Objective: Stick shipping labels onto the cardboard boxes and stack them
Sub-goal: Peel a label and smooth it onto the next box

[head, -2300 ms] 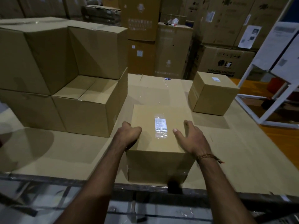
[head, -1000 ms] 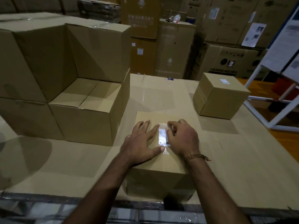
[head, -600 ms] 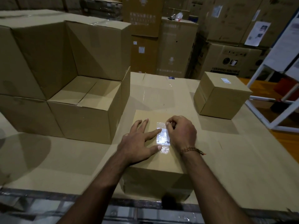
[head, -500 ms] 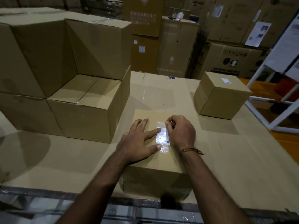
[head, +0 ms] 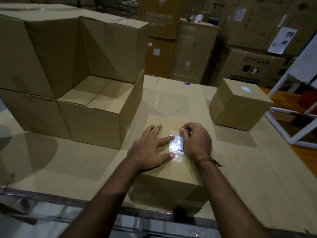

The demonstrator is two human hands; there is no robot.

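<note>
**Label lay between my two hands, long axis running near to far**

At the near edge of the cardboard-covered table (head: 257, 186) stood the small cardboard box (head: 168, 188) I was working on, directly ahead of both forearms. My left hand (head: 151, 150) lay flat on its top, fingers spread and straight, with the index fingertip touching the left edge of the shipping label (head: 176, 145) and the thumb tip at the clear film below it. My right hand (head: 195, 140) sat just right of the label, fingers curled; the fingertips bunched at the label's far right corner, though I could not tell whether they pinched that corner or only pressed it. A beaded bracelet (head: 207, 160) ringed that wrist.

The label sat about mid-top, its long side pointing away from me, so both hands were equally close, one per flank. I judged the next move to be a smoothing stroke along that axis, then a lift.

Farther left rose the stack of large boxes (head: 96, 109), the nearest with a free top, the left hand's side. Farther right stood a labelled small box (head: 240, 103), well apart. Beyond the table were warehouse cartons (head: 193, 50).
</note>
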